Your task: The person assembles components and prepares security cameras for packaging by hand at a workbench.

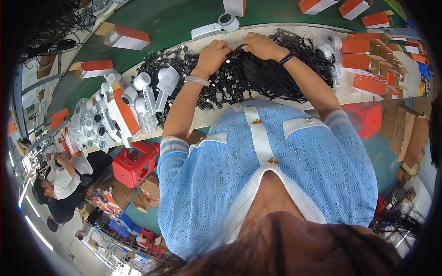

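Note:
My left hand and my right hand are close together over the far side of a pile of black cables. A short black cord spans the gap between them, and the curled fingers of both hands close on it. Its ends are lost among the fingers and the pile. Many cables carry small pale plugs. Beneath my right hand lies a dense bunch of black straps or cords. Just beyond my hands, a white handheld device with a round head rests on its side.
Several white devices, some bagged, crowd the table at left. Orange-and-white boxes stand on the green belt; more boxes are stacked at right. Red stools are under the table edge. Another person works at far left.

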`<move>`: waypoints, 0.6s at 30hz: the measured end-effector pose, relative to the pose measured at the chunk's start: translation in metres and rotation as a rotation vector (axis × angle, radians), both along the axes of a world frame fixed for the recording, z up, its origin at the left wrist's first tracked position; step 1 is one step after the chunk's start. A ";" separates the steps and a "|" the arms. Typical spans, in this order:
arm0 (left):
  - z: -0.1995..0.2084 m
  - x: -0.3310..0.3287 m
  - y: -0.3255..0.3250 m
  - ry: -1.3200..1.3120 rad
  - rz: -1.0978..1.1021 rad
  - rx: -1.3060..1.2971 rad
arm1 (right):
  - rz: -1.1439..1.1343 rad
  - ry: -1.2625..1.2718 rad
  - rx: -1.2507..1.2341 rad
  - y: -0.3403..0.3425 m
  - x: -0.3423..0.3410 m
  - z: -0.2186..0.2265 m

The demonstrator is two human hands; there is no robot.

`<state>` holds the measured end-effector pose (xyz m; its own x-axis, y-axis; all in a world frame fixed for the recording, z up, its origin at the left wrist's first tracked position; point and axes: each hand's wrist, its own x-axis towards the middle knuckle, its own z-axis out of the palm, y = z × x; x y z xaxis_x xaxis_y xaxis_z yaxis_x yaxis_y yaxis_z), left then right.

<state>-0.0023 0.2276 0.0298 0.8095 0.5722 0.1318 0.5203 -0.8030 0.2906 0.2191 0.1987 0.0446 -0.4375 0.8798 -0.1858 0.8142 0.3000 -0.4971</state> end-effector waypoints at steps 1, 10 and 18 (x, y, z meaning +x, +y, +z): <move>0.000 0.000 0.001 -0.001 -0.001 -0.003 | 0.007 -0.034 0.018 0.002 0.000 -0.001; 0.028 -0.014 -0.013 -0.122 0.112 -0.199 | -0.119 0.019 -0.030 -0.001 0.002 -0.003; 0.041 -0.004 -0.018 -1.173 0.510 -1.453 | -0.043 0.075 0.052 -0.022 -0.023 0.007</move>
<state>-0.0063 0.2093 0.0705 0.4321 0.8435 -0.3191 -0.3285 0.4768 0.8154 0.1961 0.1765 0.0512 -0.4105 0.9054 -0.1080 0.7880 0.2926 -0.5417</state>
